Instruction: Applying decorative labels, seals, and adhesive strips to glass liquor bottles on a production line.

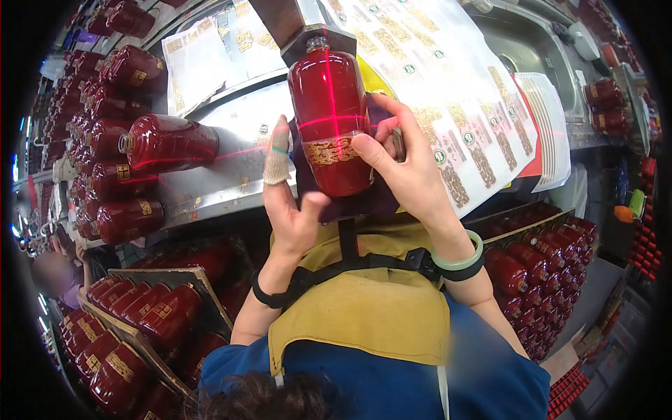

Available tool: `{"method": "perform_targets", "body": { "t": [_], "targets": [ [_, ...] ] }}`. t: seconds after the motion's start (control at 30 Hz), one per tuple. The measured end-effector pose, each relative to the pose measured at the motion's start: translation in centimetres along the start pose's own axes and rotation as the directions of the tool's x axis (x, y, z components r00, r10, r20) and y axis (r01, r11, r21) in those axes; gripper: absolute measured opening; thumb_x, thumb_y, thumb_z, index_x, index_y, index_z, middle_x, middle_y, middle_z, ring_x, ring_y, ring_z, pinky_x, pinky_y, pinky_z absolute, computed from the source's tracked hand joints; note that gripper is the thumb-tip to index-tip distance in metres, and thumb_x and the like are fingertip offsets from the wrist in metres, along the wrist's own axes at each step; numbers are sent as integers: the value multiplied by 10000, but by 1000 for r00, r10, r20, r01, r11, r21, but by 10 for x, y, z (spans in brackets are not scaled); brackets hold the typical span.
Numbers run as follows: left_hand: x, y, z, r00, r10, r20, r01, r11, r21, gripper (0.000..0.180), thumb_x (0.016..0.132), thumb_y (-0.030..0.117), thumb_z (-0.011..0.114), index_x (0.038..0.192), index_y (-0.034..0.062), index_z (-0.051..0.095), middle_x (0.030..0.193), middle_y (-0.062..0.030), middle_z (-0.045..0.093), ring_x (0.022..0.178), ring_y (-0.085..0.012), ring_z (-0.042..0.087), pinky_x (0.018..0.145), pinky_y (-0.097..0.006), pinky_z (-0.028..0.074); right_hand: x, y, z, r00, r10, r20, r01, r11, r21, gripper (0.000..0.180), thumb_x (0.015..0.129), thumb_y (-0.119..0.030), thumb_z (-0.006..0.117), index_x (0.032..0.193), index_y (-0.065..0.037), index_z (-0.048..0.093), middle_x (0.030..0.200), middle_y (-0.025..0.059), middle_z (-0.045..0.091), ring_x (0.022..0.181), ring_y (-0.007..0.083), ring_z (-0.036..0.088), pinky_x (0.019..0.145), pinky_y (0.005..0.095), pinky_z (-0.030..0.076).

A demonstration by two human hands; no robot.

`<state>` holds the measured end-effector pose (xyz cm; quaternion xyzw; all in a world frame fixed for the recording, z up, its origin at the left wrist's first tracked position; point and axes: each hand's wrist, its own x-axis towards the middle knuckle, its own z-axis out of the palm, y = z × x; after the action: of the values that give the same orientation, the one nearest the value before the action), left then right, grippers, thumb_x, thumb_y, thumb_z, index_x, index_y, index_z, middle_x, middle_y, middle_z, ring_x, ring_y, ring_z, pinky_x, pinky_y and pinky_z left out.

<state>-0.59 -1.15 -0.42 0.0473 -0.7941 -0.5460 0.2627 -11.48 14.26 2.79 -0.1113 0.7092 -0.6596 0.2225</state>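
A glossy red bottle [329,91] lies on a dark cloth, its neck away from me at a metal stop [287,21]. A gold patterned label [330,151] sits across its lower part, and bright red light lines cross the glass. My right hand [409,157] holds the bottle's right side, its thumb pressed at the label's right end and its other fingers bent. Something small and greyish shows among those fingers; I cannot make out what. Beside the bottle's left side, my left hand [285,189] is open, fingers stretched, pale fabric covers on some fingertips.
Printed sheets of gold labels [448,91] cover the table to the right, with more label sheets [203,63] at far left. One red bottle [171,142] lies on the left table edge near many others. Crates of bottles [164,308] stand low left and right. A sink [528,42] is far right.
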Motion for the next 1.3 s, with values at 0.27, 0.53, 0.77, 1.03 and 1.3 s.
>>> {"method": "perform_targets", "body": {
  "t": [0.27,0.53,0.77,1.03,1.3],
  "targets": [
    [23,12,8,876,-459,148,460,700,-547,449,1094,245,508,1445,-29,450,1338,-109,595,1207,-157,563,1054,-329,445,4,-2,8,1000,14,21,-12,998,-65,741,872,-337,825,1401,49,478,917,33,576,746,79,463,654,241,418],
    [23,13,6,854,-501,142,487,672,-557,391,1076,232,554,1377,-13,506,1260,-89,630,1144,-138,587,1008,-321,466,4,4,8,1000,-11,14,11,999,-47,743,881,-323,818,1415,54,465,986,46,610,793,74,492,695,233,438],
    [21,11,6,849,-513,124,489,675,-552,394,1076,231,557,1377,-15,505,1254,-88,634,1144,-137,586,1013,-318,464,6,13,0,997,-13,72,11,1000,29,716,911,-279,793,1467,24,461,869,-35,481,755,52,445,664,224,395],
    [24,14,11,874,-475,104,443,689,-574,444,1073,227,560,1426,-27,469,1315,-108,606,1184,-156,579,1046,-325,451,5,13,-1,997,9,83,-19,993,117,678,924,-187,778,1486,14,455,845,-69,450,726,22,413,653,193,372],
    [24,15,11,872,-479,103,452,706,-545,454,1074,218,557,1442,-27,453,1335,-109,594,1197,-158,567,1057,-333,447,6,6,-12,1000,26,-5,-25,992,126,614,963,-184,729,1470,30,455,971,-14,538,844,81,517,772,222,441]
  ]
}}
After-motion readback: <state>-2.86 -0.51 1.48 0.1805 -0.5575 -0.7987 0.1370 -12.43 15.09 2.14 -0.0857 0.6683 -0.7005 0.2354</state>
